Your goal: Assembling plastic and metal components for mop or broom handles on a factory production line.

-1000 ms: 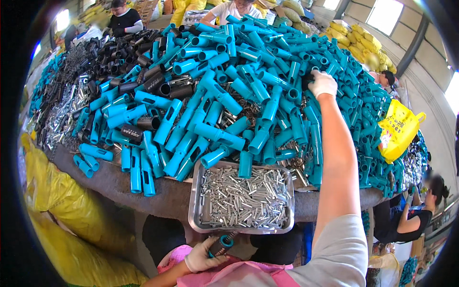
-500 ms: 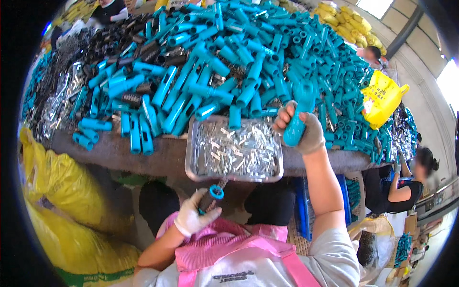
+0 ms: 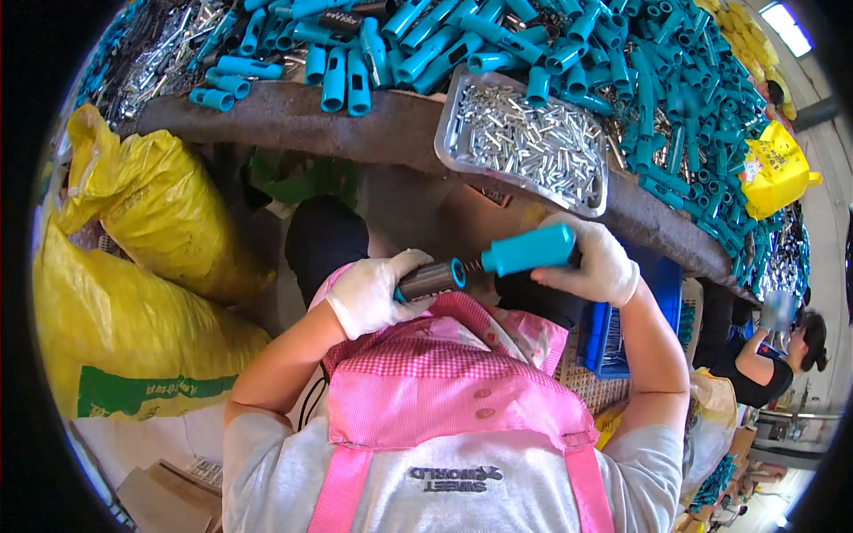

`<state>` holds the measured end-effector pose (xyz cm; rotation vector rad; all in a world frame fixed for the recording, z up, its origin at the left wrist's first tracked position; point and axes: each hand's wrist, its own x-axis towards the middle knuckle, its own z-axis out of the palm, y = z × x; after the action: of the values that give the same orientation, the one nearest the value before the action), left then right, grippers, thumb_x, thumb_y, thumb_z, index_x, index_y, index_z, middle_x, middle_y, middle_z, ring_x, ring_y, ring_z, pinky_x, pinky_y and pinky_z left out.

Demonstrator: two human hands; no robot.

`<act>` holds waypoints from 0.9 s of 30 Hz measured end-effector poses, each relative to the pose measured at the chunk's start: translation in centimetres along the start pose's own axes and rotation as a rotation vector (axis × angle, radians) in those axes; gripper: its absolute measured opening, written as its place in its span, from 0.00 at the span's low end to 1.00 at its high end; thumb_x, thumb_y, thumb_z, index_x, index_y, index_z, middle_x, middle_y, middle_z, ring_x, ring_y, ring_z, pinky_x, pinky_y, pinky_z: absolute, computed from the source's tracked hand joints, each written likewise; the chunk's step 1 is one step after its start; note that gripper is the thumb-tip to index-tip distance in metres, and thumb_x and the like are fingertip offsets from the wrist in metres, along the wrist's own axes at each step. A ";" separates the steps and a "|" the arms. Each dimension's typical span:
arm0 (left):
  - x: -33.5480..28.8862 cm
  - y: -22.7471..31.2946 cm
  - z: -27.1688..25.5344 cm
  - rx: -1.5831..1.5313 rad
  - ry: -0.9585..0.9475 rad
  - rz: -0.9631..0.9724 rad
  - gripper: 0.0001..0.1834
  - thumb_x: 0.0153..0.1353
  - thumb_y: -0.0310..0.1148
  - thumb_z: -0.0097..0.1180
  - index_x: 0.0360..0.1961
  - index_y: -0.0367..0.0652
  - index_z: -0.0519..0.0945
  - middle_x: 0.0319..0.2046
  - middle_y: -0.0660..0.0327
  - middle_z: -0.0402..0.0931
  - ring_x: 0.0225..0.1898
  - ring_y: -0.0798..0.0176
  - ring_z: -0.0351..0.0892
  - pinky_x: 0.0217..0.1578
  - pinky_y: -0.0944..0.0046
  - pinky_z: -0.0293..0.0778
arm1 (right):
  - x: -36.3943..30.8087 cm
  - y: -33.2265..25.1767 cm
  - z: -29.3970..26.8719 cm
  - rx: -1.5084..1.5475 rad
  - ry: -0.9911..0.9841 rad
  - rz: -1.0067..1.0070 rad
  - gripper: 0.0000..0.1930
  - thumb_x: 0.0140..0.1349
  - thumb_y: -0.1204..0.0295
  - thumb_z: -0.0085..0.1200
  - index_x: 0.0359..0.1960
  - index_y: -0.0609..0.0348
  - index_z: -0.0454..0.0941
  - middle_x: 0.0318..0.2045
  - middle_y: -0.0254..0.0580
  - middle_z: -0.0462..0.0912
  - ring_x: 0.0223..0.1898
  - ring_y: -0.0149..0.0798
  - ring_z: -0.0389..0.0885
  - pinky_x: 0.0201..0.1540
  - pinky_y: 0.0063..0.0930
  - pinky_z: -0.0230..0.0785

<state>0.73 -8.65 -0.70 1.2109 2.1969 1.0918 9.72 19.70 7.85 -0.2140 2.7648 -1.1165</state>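
Note:
My gloved left hand (image 3: 369, 293) is closed round a black tube (image 3: 426, 282) with a teal ring at its end, low over my lap. In my gloved right hand (image 3: 597, 266) is a teal plastic sleeve (image 3: 531, 249), held nearly level and pointing at the black tube. A thin coil spring (image 3: 474, 266) bridges the short gap between the two parts. Beyond my hands, a metal tray (image 3: 511, 185) full of small silver pins (image 3: 524, 133) sits at the table's near edge.
Teal sleeves (image 3: 684, 115) are heaped across the table, whose dark edge (image 3: 267, 115) curves before me. Full yellow sacks (image 3: 169, 213) stand at left. A yellow bag (image 3: 777, 173) lies at right. Near my right elbow is a blue crate (image 3: 613, 338); a co-worker (image 3: 769, 364) sits beyond.
My right hand has come down from the heap with a teal sleeve, to the black tube. My left hand still holds the tube, now turned sideways. The view has tilted down.

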 end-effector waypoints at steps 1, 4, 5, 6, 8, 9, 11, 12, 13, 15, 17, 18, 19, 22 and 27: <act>-0.6 -0.3 0.2 -0.035 -0.081 0.001 0.23 0.49 0.38 0.62 0.46 0.47 0.72 0.30 0.50 0.79 0.32 0.46 0.79 0.33 0.55 0.75 | -0.2 -0.3 0.5 -0.105 -0.031 -0.095 0.19 0.47 0.62 0.67 0.37 0.56 0.75 0.29 0.46 0.80 0.32 0.48 0.80 0.36 0.36 0.71; -1.6 -1.5 2.4 -0.481 -0.444 -0.060 0.23 0.50 0.35 0.63 0.47 0.41 0.73 0.36 0.56 0.79 0.37 0.61 0.79 0.40 0.61 0.74 | -0.3 -1.4 2.1 0.015 -0.425 -0.100 0.18 0.47 0.60 0.65 0.37 0.54 0.76 0.29 0.46 0.80 0.33 0.50 0.79 0.36 0.39 0.71; -1.6 -1.9 3.0 -0.608 -0.592 -0.072 0.22 0.51 0.33 0.63 0.47 0.39 0.73 0.38 0.61 0.77 0.40 0.68 0.74 0.44 0.65 0.71 | -0.3 -1.1 2.9 0.014 -0.457 -0.136 0.18 0.47 0.60 0.65 0.37 0.54 0.76 0.29 0.45 0.80 0.33 0.50 0.79 0.36 0.39 0.71; -1.8 -2.8 4.2 -0.712 -0.681 -0.075 0.22 0.52 0.33 0.63 0.47 0.40 0.73 0.39 0.62 0.76 0.41 0.69 0.73 0.45 0.66 0.70 | -0.3 -0.7 3.6 0.014 -0.486 -0.171 0.18 0.48 0.60 0.65 0.38 0.54 0.76 0.29 0.45 0.80 0.33 0.50 0.79 0.36 0.39 0.71; -1.4 -3.1 4.7 -0.919 -0.878 -0.256 0.26 0.50 0.28 0.62 0.52 0.37 0.72 0.44 0.62 0.75 0.47 0.68 0.71 0.53 0.67 0.66 | 0.2 -0.5 4.3 -0.363 -0.359 -0.471 0.14 0.43 0.65 0.62 0.33 0.53 0.76 0.26 0.40 0.77 0.33 0.45 0.77 0.42 0.37 0.71; -1.5 -3.9 5.3 -0.995 -0.913 -0.281 0.26 0.50 0.28 0.62 0.52 0.37 0.72 0.44 0.62 0.75 0.46 0.68 0.71 0.52 0.67 0.66 | 0.5 -0.2 4.7 -0.521 -0.252 -0.656 0.13 0.40 0.67 0.60 0.31 0.53 0.75 0.26 0.37 0.75 0.33 0.42 0.76 0.43 0.37 0.71; -1.2 -4.7 6.0 -1.086 -0.958 -0.248 0.25 0.50 0.27 0.61 0.51 0.38 0.72 0.41 0.63 0.75 0.43 0.68 0.71 0.50 0.67 0.67 | 1.1 -1.0 4.6 -0.730 -0.110 -0.906 0.11 0.40 0.69 0.56 0.29 0.52 0.74 0.26 0.34 0.73 0.33 0.38 0.75 0.48 0.38 0.70; -0.9 -4.9 6.1 -1.088 -0.962 -0.252 0.25 0.50 0.27 0.61 0.51 0.38 0.72 0.41 0.63 0.75 0.43 0.68 0.71 0.50 0.67 0.67 | 1.2 -1.5 4.4 -0.827 -0.088 -1.001 0.11 0.40 0.69 0.55 0.29 0.52 0.73 0.26 0.34 0.73 0.33 0.38 0.74 0.49 0.39 0.70; -0.5 -4.9 6.0 -0.994 -1.020 -0.279 0.24 0.50 0.28 0.61 0.50 0.38 0.72 0.40 0.64 0.75 0.43 0.68 0.71 0.49 0.67 0.67 | 1.2 -1.6 4.4 -0.899 -0.043 -1.086 0.11 0.40 0.69 0.55 0.28 0.52 0.73 0.25 0.34 0.72 0.33 0.38 0.75 0.48 0.37 0.71; -0.5 -4.6 6.0 -0.899 -1.077 -0.308 0.23 0.49 0.28 0.62 0.49 0.38 0.73 0.40 0.65 0.74 0.42 0.68 0.71 0.48 0.67 0.68 | 0.8 -1.5 4.5 -0.877 -0.076 -1.006 0.11 0.38 0.68 0.56 0.27 0.52 0.73 0.25 0.34 0.73 0.34 0.37 0.75 0.48 0.37 0.71; -0.9 -3.7 5.8 -0.926 -0.912 -0.216 0.23 0.49 0.30 0.63 0.48 0.39 0.74 0.39 0.65 0.75 0.41 0.70 0.71 0.46 0.67 0.69 | 0.4 -0.7 4.9 -0.701 -0.133 -0.756 0.08 0.43 0.69 0.57 0.26 0.52 0.74 0.21 0.34 0.73 0.32 0.39 0.77 0.48 0.38 0.71; -1.0 -3.2 5.3 -0.715 -0.792 -0.168 0.22 0.48 0.32 0.63 0.46 0.41 0.74 0.38 0.63 0.77 0.40 0.68 0.74 0.44 0.66 0.70 | -0.4 -0.3 5.2 -0.357 -0.315 -0.377 0.06 0.48 0.69 0.57 0.28 0.52 0.76 0.20 0.33 0.74 0.28 0.38 0.76 0.43 0.36 0.72; -0.8 -2.2 4.3 -0.501 -0.680 -0.111 0.21 0.48 0.33 0.63 0.45 0.42 0.75 0.37 0.60 0.78 0.39 0.65 0.76 0.43 0.65 0.72 | -1.7 0.1 5.6 -0.011 -0.465 0.016 0.05 0.52 0.68 0.57 0.30 0.53 0.77 0.19 0.33 0.74 0.24 0.37 0.76 0.37 0.34 0.74; -1.4 -0.6 3.2 0.423 -0.124 0.083 0.21 0.48 0.36 0.60 0.45 0.49 0.72 0.29 0.56 0.78 0.29 0.51 0.80 0.27 0.55 0.75 | -2.8 2.0 7.7 1.300 -0.555 0.755 0.14 0.58 0.63 0.55 0.38 0.62 0.75 0.16 0.32 0.73 0.19 0.29 0.72 0.25 0.27 0.67; -0.4 -1.7 1.5 0.836 0.246 0.389 0.17 0.49 0.31 0.52 0.43 0.51 0.73 0.23 0.64 0.68 0.20 0.62 0.72 0.17 0.63 0.68 | -2.0 2.3 8.1 1.747 -0.607 0.763 0.25 0.61 0.52 0.51 0.45 0.65 0.70 0.13 0.29 0.67 0.18 0.28 0.69 0.24 0.27 0.66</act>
<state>1.06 -8.83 -2.96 1.9919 2.8059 0.4214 13.06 16.24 0.63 0.5399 0.5633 -2.0688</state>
